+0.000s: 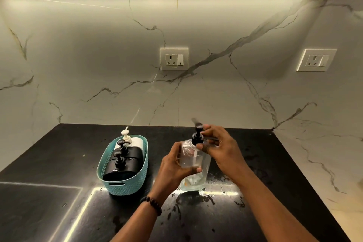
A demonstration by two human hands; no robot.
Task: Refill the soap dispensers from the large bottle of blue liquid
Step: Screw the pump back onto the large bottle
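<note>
A clear soap dispenser [193, 178] stands on the black counter [265, 212], nearly empty of liquid. My left hand [174, 165] wraps around its body. My right hand [222, 147] pinches the black pump head [197, 136] at its collar; the spout is blurred. To the left, a teal basket [125, 186] holds two black dispensers [122, 169] and a white dispenser [130, 140] at its far end. No large bottle of blue liquid is in view.
A marble backsplash with two wall sockets [174, 59] rises behind the counter. The counter's right edge runs diagonally beside a pale marble surface [324, 163]. A dark inset panel [29, 208] lies at the front left. Wet marks speckle the counter near the clear dispenser.
</note>
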